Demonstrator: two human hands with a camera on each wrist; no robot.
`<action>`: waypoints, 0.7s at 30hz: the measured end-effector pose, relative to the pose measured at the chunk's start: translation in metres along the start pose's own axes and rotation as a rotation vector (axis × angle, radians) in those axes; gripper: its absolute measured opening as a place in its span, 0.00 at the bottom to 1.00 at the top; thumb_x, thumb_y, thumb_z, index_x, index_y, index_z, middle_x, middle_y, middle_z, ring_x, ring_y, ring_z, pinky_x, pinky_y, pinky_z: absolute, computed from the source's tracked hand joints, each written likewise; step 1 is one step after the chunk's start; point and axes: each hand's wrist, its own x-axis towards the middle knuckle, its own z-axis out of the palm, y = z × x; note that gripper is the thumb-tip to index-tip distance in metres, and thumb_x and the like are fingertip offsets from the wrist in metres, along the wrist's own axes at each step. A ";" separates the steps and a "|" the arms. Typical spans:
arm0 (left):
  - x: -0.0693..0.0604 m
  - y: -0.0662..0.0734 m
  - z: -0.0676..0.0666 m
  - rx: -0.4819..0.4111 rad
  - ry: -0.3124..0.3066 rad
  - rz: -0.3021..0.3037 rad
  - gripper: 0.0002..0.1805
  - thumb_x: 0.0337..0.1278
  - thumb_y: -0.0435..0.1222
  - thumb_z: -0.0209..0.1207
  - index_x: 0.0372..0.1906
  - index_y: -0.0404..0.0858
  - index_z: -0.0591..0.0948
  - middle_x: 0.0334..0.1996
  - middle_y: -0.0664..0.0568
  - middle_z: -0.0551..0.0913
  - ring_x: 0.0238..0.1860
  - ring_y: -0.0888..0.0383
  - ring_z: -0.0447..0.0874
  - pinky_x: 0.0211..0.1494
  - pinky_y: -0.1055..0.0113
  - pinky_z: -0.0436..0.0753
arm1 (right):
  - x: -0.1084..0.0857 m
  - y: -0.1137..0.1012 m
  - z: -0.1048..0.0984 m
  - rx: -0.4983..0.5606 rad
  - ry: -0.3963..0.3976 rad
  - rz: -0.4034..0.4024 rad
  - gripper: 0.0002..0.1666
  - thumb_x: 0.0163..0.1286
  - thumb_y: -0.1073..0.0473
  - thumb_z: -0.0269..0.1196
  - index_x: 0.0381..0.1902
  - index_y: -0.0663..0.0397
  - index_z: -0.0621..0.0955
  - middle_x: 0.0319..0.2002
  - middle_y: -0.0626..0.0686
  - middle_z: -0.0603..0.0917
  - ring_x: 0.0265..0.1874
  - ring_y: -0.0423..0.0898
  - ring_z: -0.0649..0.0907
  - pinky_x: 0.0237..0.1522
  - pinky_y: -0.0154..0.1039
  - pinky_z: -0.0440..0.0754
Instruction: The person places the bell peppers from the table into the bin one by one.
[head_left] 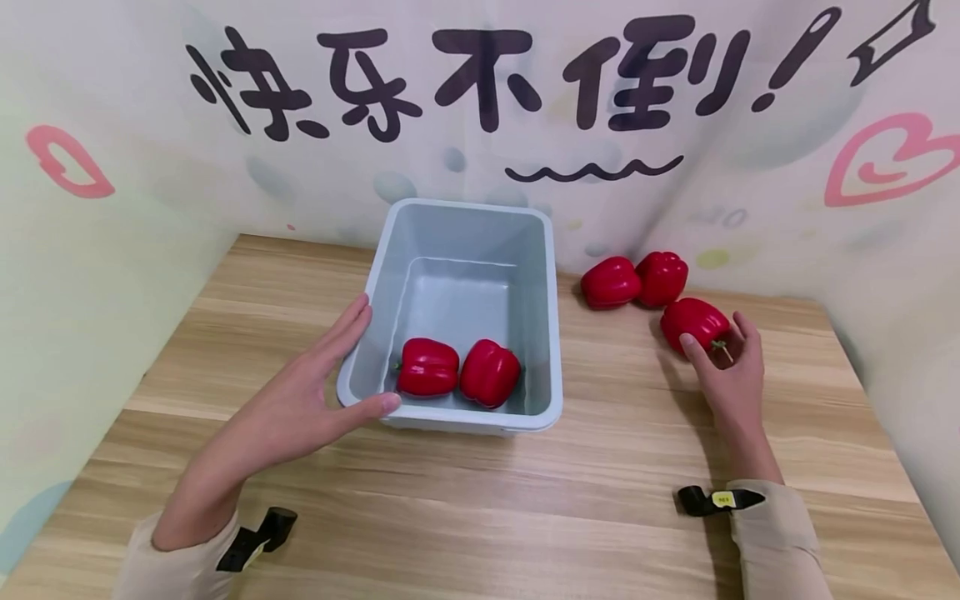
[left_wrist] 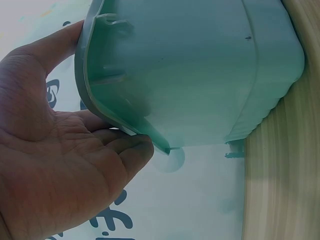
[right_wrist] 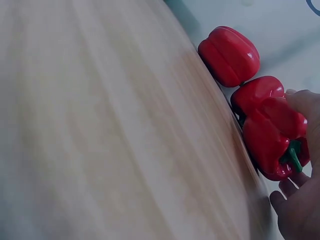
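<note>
Right hand (head_left: 733, 383): grasping red pepper (head_left: 693, 320) toward desk's (head_left: 525, 517) far-right corner; glossy surface could cause slipping. Left hand (head_left: 300, 407): outspread, touching bin's (head_left: 465, 229) near-left corner.

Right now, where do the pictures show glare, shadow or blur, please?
Head view: bright glints on the peppers in the bin, a shadow left of the right hand; left wrist view: left hand dim; right wrist view: tabletop blurred, peppers there clearer.
</note>
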 end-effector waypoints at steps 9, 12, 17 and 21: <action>0.001 0.000 0.000 0.000 -0.003 -0.002 0.58 0.64 0.60 0.67 0.88 0.49 0.46 0.89 0.59 0.41 0.88 0.41 0.48 0.79 0.29 0.64 | 0.004 0.000 0.004 -0.053 -0.018 -0.004 0.51 0.74 0.45 0.68 0.85 0.38 0.55 0.81 0.52 0.66 0.74 0.45 0.69 0.77 0.36 0.73; 0.001 0.000 0.000 -0.002 -0.003 -0.003 0.58 0.64 0.60 0.67 0.88 0.49 0.46 0.89 0.59 0.41 0.88 0.41 0.48 0.79 0.29 0.64 | 0.005 -0.002 0.006 -0.077 -0.027 -0.002 0.51 0.74 0.45 0.68 0.86 0.38 0.54 0.81 0.52 0.64 0.74 0.46 0.68 0.76 0.36 0.74; 0.000 0.001 0.000 -0.001 -0.002 -0.005 0.58 0.65 0.60 0.67 0.88 0.49 0.46 0.89 0.58 0.42 0.88 0.40 0.48 0.79 0.29 0.64 | 0.008 -0.004 0.010 -0.078 -0.028 0.011 0.52 0.73 0.44 0.68 0.86 0.35 0.53 0.83 0.51 0.61 0.78 0.49 0.65 0.78 0.43 0.72; 0.000 0.001 0.000 -0.004 0.000 -0.009 0.58 0.64 0.60 0.67 0.88 0.50 0.46 0.89 0.58 0.42 0.88 0.41 0.48 0.79 0.29 0.64 | 0.011 -0.004 0.012 -0.070 -0.011 0.023 0.53 0.72 0.44 0.69 0.85 0.31 0.53 0.83 0.49 0.61 0.79 0.49 0.63 0.80 0.48 0.70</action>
